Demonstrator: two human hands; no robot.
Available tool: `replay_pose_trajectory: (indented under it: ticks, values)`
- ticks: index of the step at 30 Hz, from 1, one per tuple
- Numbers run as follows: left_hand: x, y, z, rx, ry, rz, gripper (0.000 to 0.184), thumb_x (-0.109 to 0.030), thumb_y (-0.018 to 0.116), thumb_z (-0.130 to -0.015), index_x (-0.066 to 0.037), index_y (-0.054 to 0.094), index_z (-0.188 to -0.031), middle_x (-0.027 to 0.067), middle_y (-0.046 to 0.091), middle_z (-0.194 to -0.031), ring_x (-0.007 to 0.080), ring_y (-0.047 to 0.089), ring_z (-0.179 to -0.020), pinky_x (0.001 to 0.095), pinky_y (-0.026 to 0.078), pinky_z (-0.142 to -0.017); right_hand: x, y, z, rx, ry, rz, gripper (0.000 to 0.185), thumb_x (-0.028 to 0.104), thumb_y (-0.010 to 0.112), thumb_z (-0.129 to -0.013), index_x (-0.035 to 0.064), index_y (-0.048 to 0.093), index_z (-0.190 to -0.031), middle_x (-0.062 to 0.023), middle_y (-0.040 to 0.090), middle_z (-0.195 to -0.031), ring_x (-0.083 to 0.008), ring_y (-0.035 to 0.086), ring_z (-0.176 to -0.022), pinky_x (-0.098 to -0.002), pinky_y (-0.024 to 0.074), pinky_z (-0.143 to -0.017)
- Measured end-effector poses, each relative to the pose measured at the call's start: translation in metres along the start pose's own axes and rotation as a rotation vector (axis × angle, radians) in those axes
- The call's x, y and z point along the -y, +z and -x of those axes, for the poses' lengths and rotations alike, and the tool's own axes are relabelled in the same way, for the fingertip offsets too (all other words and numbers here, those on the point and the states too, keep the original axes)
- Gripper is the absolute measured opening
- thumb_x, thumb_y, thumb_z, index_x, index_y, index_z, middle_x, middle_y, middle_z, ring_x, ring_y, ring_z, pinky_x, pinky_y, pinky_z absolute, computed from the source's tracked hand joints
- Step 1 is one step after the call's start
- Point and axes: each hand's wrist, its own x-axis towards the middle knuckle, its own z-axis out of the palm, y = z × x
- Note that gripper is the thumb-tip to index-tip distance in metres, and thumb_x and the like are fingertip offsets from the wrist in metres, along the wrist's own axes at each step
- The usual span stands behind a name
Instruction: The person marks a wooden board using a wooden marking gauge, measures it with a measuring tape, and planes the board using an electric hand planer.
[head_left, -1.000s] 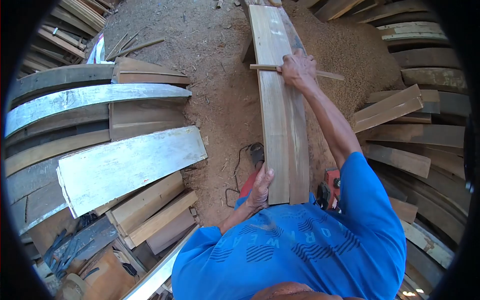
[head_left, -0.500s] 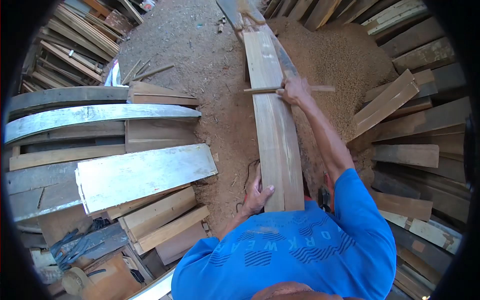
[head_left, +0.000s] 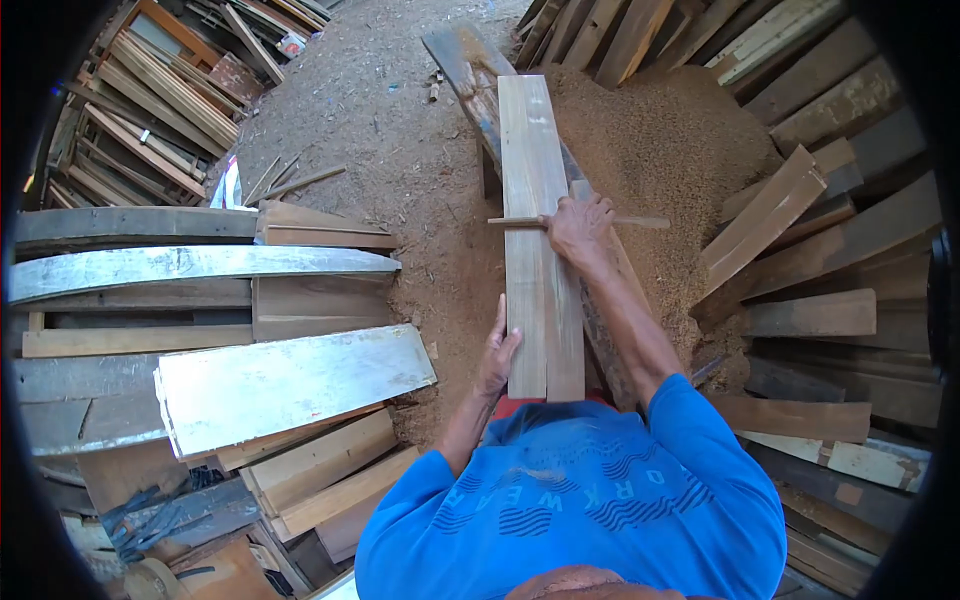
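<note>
Two long pale wooden boards [head_left: 529, 300] lie side by side, pointing away from me. A thin wooden strip [head_left: 516, 221] crosses them and sticks out on both sides. My right hand [head_left: 582, 232] is closed on this strip, pressing on the boards near their right edge; its fingertips are partly hidden. Along the left edge, close to the near end, my left hand [head_left: 498, 360] rests with fingers stretched forward and thumb apart, touching the board's side. Beneath the boards runs a worn, slanting bench plank [head_left: 462, 62].
Stacked boards [head_left: 340, 220] and a white-painted board [head_left: 300, 385] lie on my left. More planks [head_left: 810, 313] lean along the right side. Sawdust [head_left: 655, 140] is heaped beyond my right hand, and loose sticks [head_left: 310, 183] lie on the ground.
The strip and my right hand have come closer to me along the boards. My left thumb has slid off the board's top toward its left edge. The view has tilted slightly.
</note>
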Motion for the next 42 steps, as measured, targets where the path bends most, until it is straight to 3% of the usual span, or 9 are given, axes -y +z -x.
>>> replay_pose_trajectory:
  ticks: [6, 11, 14, 17, 20, 25, 29, 34, 42]
  values:
    - [-0.025, -0.046, 0.006, -0.002, -0.209, 0.052, 0.081, -0.018, 0.055, -0.101, -0.013, 0.006, -0.165, 0.0099, 0.031, -0.165, 0.0198, 0.036, -0.147, 0.0352, 0.027, -0.121, 0.047, 0.036, -0.098, -0.030, 0.050, 0.078, 0.051, 0.057, 0.066, -0.092, 0.0113, 0.076, -0.111, -0.0236, 0.062, -0.119, -0.0368, 0.055, -0.115, -0.0516, 0.0428, -0.096]
    - [-0.019, -0.067, 0.007, 0.008, -0.250, 0.077, 0.085, -0.024, 0.059, -0.101, -0.017, 0.006, -0.166, 0.0094, 0.030, -0.165, 0.0200, 0.035, -0.147, 0.0365, 0.027, -0.121, 0.063, 0.048, -0.191, -0.014, 0.117, 0.140, 0.055, 0.060, 0.063, -0.092, 0.0147, 0.073, -0.122, -0.0294, 0.060, -0.128, -0.0443, 0.056, -0.123, -0.0525, 0.0452, -0.101]
    - [-0.017, -0.076, 0.004, 0.035, -0.258, 0.116, 0.087, -0.026, 0.061, -0.100, -0.018, 0.005, -0.166, 0.0090, 0.030, -0.166, 0.0201, 0.034, -0.148, 0.0373, 0.026, -0.121, 0.063, 0.047, -0.199, 0.075, 0.144, 0.165, 0.068, 0.069, 0.062, -0.088, 0.0188, 0.068, -0.134, -0.0261, 0.058, -0.135, -0.0415, 0.051, -0.131, -0.0551, 0.0383, -0.107]
    - [-0.016, -0.088, 0.004, 0.056, -0.279, 0.128, 0.086, -0.025, 0.059, -0.101, -0.016, 0.003, -0.166, 0.0099, 0.029, -0.166, 0.0204, 0.032, -0.149, 0.0361, 0.025, -0.121, 0.039, 0.019, -0.193, 0.265, -0.046, -0.071, 0.081, 0.078, 0.063, -0.080, 0.0227, 0.064, -0.139, -0.0240, 0.058, -0.136, -0.0390, 0.048, -0.136, -0.0586, 0.0338, -0.110]
    - [-0.014, -0.098, 0.004, 0.043, -0.311, 0.170, 0.086, -0.026, 0.058, -0.102, -0.014, 0.002, -0.166, 0.0099, 0.028, -0.166, 0.0207, 0.032, -0.149, 0.0353, 0.025, -0.121, 0.019, 0.029, -0.177, 0.135, -0.295, 0.112, 0.090, 0.086, 0.057, -0.077, 0.0243, 0.061, -0.142, -0.0218, 0.063, -0.129, -0.0362, 0.053, -0.132, -0.0604, 0.0391, -0.107]
    - [0.013, -0.129, -0.003, 0.018, -0.313, 0.058, 0.082, -0.033, 0.056, -0.104, -0.013, 0.007, -0.165, 0.0094, 0.030, -0.165, 0.0209, 0.033, -0.148, 0.0352, 0.027, -0.121, 0.015, 0.078, -0.171, 0.126, -0.245, -0.136, 0.057, 0.039, 0.071, -0.087, 0.0256, 0.061, -0.142, -0.0279, 0.051, -0.133, -0.0396, 0.047, -0.133, -0.0501, 0.0314, -0.114]
    - [0.053, -0.145, -0.003, -0.026, -0.481, 0.019, 0.076, -0.050, 0.050, -0.104, -0.004, 0.025, -0.159, 0.0124, 0.044, -0.155, 0.0217, 0.045, -0.140, 0.0362, 0.035, -0.116, 0.024, 0.079, -0.123, 0.015, -0.257, -0.152, 0.044, 0.028, 0.067, -0.085, 0.0190, 0.071, -0.128, -0.0251, 0.052, -0.122, -0.0403, 0.051, -0.120, -0.0535, 0.0341, -0.106]
    - [0.088, -0.141, -0.015, 0.005, -0.625, 0.085, 0.085, -0.067, 0.045, -0.100, 0.001, 0.040, -0.151, 0.0143, 0.056, -0.143, 0.0229, 0.054, -0.130, 0.0380, 0.042, -0.111, 0.022, 0.114, -0.062, -0.275, -0.300, -0.078, 0.042, 0.015, 0.068, -0.078, 0.0183, 0.074, -0.119, -0.0287, 0.050, -0.129, -0.0404, 0.051, -0.120, -0.0528, 0.0310, -0.102]
    - [0.083, -0.153, -0.019, 0.055, -0.675, 0.048, 0.091, -0.072, 0.046, -0.097, 0.001, 0.041, -0.151, 0.0148, 0.056, -0.142, 0.0249, 0.054, -0.130, 0.0387, 0.041, -0.111, 0.039, 0.109, -0.217, -0.307, -0.240, -0.018, 0.035, 0.013, 0.063, -0.081, 0.0194, 0.076, -0.114, -0.0250, 0.053, -0.125, -0.0371, 0.055, -0.118, -0.0520, 0.0368, -0.098]
